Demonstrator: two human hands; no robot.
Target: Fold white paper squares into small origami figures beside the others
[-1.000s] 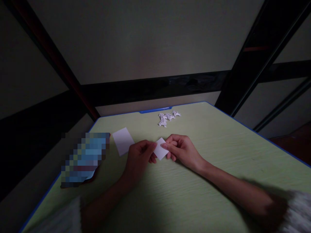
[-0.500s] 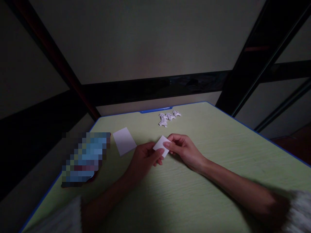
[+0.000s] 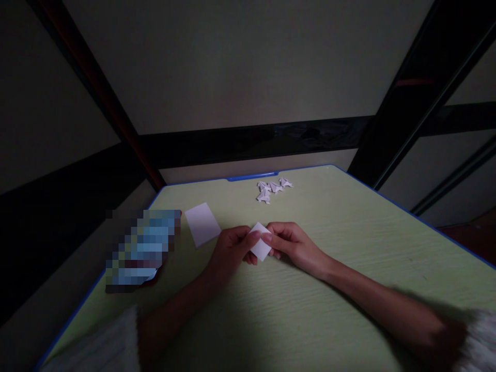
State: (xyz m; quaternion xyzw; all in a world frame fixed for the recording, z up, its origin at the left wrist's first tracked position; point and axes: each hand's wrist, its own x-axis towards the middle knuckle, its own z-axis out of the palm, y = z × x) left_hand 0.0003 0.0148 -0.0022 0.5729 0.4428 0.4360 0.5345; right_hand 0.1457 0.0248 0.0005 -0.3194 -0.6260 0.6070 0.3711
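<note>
Between both hands is a small folded square of white paper (image 3: pixel 261 250), turned cornerwise like a diamond. My left hand (image 3: pixel 234 248) pinches its left side, thumb on top and fingers beneath. From the right, my right hand (image 3: pixel 291 242) grips the opposite side the same way, and the two thumbs nearly meet on the paper's face. Fingertips show under the paper; its underside is hidden. Just beyond my left hand lies a stack of white paper sheets (image 3: pixel 202 224). Several folded white paper figures (image 3: pixel 265 190) are clustered farther back.
The light green table (image 3: pixel 349 222) has a blue edge and a blue handle (image 3: pixel 253 176) at its far side. A blurred-out bluish object with a dark red edge (image 3: pixel 143 250) lies at the left. Behind the table rises a pale panelled wall (image 3: pixel 248 67) with black bands.
The thumbs have shifted over the folded paper, and the left thumb has come in beside the right. The whole view has moved slightly. Paper stack and figures stay in place.
</note>
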